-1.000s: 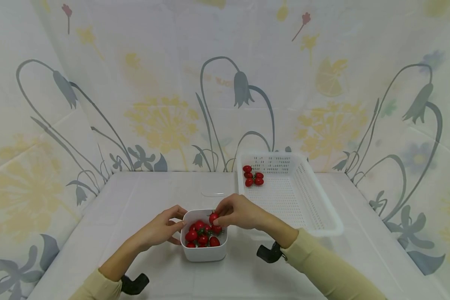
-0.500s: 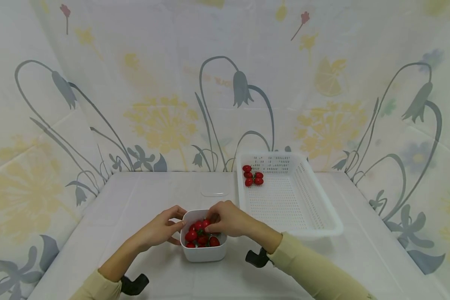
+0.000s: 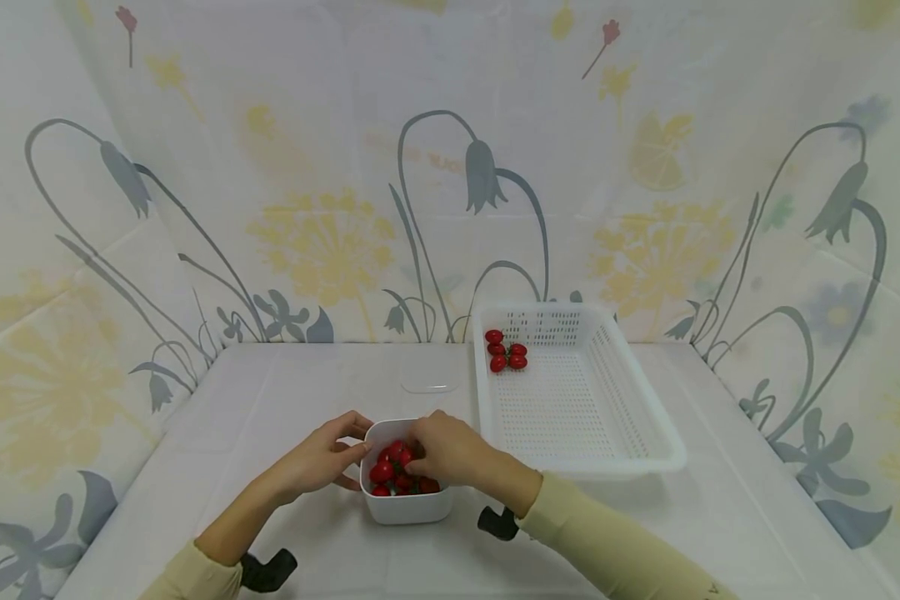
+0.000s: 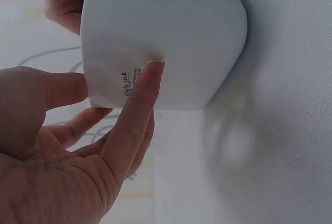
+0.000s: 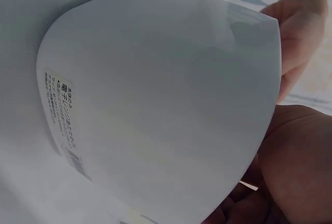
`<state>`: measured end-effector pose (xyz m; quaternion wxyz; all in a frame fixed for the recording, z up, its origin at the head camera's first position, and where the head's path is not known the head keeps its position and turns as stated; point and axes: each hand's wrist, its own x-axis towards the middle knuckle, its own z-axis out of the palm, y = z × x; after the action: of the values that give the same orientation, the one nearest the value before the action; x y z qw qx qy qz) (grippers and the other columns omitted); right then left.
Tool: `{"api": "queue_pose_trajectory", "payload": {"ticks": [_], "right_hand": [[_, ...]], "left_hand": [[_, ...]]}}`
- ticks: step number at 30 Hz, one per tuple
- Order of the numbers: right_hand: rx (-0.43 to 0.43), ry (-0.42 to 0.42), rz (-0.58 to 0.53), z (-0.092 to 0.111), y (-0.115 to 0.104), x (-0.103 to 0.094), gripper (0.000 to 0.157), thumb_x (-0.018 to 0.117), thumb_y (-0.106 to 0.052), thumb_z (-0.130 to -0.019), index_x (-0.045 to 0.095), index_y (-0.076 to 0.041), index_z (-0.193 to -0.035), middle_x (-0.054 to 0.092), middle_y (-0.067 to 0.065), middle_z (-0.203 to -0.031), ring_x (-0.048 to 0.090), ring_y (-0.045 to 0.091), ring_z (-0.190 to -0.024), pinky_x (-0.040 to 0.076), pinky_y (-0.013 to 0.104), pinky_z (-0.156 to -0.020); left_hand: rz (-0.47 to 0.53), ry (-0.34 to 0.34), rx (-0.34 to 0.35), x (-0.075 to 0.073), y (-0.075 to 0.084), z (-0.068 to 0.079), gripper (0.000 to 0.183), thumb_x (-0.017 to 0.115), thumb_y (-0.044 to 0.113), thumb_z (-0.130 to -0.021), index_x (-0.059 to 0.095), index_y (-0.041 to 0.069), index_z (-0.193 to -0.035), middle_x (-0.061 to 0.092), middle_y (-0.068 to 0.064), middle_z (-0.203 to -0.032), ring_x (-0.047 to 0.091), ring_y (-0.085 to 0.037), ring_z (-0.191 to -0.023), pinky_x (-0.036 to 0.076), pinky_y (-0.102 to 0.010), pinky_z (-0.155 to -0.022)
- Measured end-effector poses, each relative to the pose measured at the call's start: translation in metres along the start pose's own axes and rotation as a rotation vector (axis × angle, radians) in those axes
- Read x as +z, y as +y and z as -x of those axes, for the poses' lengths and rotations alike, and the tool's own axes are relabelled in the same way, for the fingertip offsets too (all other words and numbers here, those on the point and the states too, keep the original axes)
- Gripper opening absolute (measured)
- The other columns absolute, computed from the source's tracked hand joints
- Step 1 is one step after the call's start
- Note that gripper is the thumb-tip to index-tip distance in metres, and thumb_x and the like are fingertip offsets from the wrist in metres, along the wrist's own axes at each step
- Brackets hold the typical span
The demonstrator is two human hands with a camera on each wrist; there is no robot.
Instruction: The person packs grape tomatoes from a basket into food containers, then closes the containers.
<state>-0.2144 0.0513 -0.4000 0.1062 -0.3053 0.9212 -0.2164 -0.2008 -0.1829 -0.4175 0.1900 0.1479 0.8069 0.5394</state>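
A small white container (image 3: 412,510) stands on the table with several red cherry tomatoes (image 3: 382,472) inside. My left hand (image 3: 322,457) holds its left side. In the left wrist view, the thumb touches the rim and a fingertip (image 4: 154,71) presses the outer wall. My right hand (image 3: 450,450) reaches over the right rim, its fingers down among the tomatoes. The thumb shows beside them, but the other fingertips are hidden, so whether they pinch a tomato cannot be told. In the right wrist view, the container wall (image 5: 171,94) covers most of that hand's work.
Behind and to the right stands a white perforated basket (image 3: 648,408), with several cherry tomatoes (image 3: 506,351) in its far left corner. A clear, flat rounded piece (image 3: 429,386) lies behind the container. Patterned cloth (image 3: 330,258) hangs at the back.
My right hand, with a cherry tomato at its fingertips one second ago, has moved left and lower into the container. My left hand and the container have stayed in place.
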Motion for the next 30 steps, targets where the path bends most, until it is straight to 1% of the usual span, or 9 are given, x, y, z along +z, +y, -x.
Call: {"api": "queue_pose_trajectory", "payload": {"ticks": [4,7,10,14,15,17,20,23,30], "right_hand": [[-0.011,-0.002,0.096,0.0,-0.003,0.0,0.017,0.083,-0.022,-0.088,0.076,-0.012,-0.1,0.068,-0.008,-0.079,0.054,0.008,-0.077,0.049,0.021,-0.062],[-0.018,-0.015,0.103,0.001,-0.005,-0.002,0.021,0.083,-0.021,-0.088,0.075,-0.012,-0.104,0.07,-0.007,-0.082,0.056,0.009,-0.08,0.051,0.022,-0.064],[-0.035,-0.023,0.07,0.003,-0.005,-0.006,0.018,0.082,-0.019,-0.089,0.075,-0.01,-0.103,0.068,-0.006,-0.077,0.055,0.007,-0.073,0.049,0.019,-0.06],[-0.065,-0.023,-0.005,0.008,-0.003,-0.015,0.01,0.079,-0.016,-0.091,0.072,-0.009,-0.091,0.059,-0.004,-0.066,0.049,0.006,-0.061,0.043,0.017,-0.05],[-0.072,-0.017,-0.02,0.01,-0.001,-0.017,0.01,0.078,-0.016,-0.092,0.071,-0.01,-0.089,0.058,-0.003,-0.065,0.048,0.007,-0.06,0.043,0.017,-0.049],[-0.09,0.0,-0.043,0.015,0.002,-0.025,0.009,0.077,-0.015,-0.092,0.071,-0.008,-0.091,0.063,-0.002,-0.073,0.054,0.008,-0.066,0.048,0.017,-0.054],[-0.11,0.048,-0.05,0.022,0.011,-0.041,0.014,0.075,-0.015,-0.093,0.073,-0.006,-0.104,0.071,0.003,-0.092,0.065,0.015,-0.083,0.057,0.024,-0.07],[-0.113,0.11,-0.037,0.028,0.022,-0.058,0.022,0.075,-0.015,-0.093,0.072,-0.003,-0.112,0.072,0.007,-0.107,0.068,0.022,-0.098,0.059,0.032,-0.084],[-0.039,0.214,-0.047,0.03,0.071,-0.098,0.023,0.077,-0.011,-0.091,0.071,0.0,-0.11,0.073,0.009,-0.103,0.068,0.023,-0.094,0.06,0.038,-0.085]], "left_hand": [[-0.008,0.005,0.002,-0.001,0.001,0.0,0.027,0.057,0.011,-0.105,0.053,0.003,-0.13,0.053,-0.025,-0.134,0.062,-0.04,-0.117,0.065,-0.045,-0.071],[-0.013,0.004,0.005,-0.001,0.001,-0.001,0.027,0.056,0.012,-0.105,0.053,0.002,-0.13,0.053,-0.025,-0.134,0.062,-0.04,-0.117,0.065,-0.045,-0.072],[-0.013,0.002,0.008,-0.002,0.001,-0.001,0.027,0.056,0.012,-0.105,0.053,0.002,-0.13,0.053,-0.026,-0.134,0.062,-0.039,-0.116,0.065,-0.045,-0.072],[-0.01,0.008,0.002,-0.001,0.0,-0.001,0.027,0.057,0.012,-0.105,0.053,0.003,-0.13,0.053,-0.025,-0.133,0.063,-0.037,-0.114,0.065,-0.045,-0.071],[-0.009,0.009,-0.002,-0.001,0.0,-0.001,0.027,0.057,0.012,-0.105,0.053,0.003,-0.13,0.054,-0.024,-0.133,0.063,-0.037,-0.114,0.065,-0.045,-0.071],[-0.006,0.01,-0.008,0.0,0.0,-0.001,0.027,0.057,0.012,-0.105,0.054,0.003,-0.13,0.054,-0.024,-0.133,0.063,-0.036,-0.114,0.065,-0.045,-0.071],[-0.002,0.011,-0.008,0.0,-0.001,-0.001,0.027,0.057,0.011,-0.105,0.054,0.004,-0.13,0.054,-0.023,-0.134,0.063,-0.037,-0.114,0.065,-0.045,-0.07],[-0.001,0.011,-0.005,-0.001,-0.002,-0.001,0.027,0.057,0.011,-0.104,0.054,0.004,-0.13,0.054,-0.023,-0.134,0.063,-0.037,-0.114,0.065,-0.045,-0.07],[0.007,0.002,0.004,0.0,-0.003,0.0,0.027,0.056,0.01,-0.104,0.054,0.003,-0.13,0.054,-0.023,-0.133,0.064,-0.037,-0.113,0.065,-0.045,-0.071]]}}
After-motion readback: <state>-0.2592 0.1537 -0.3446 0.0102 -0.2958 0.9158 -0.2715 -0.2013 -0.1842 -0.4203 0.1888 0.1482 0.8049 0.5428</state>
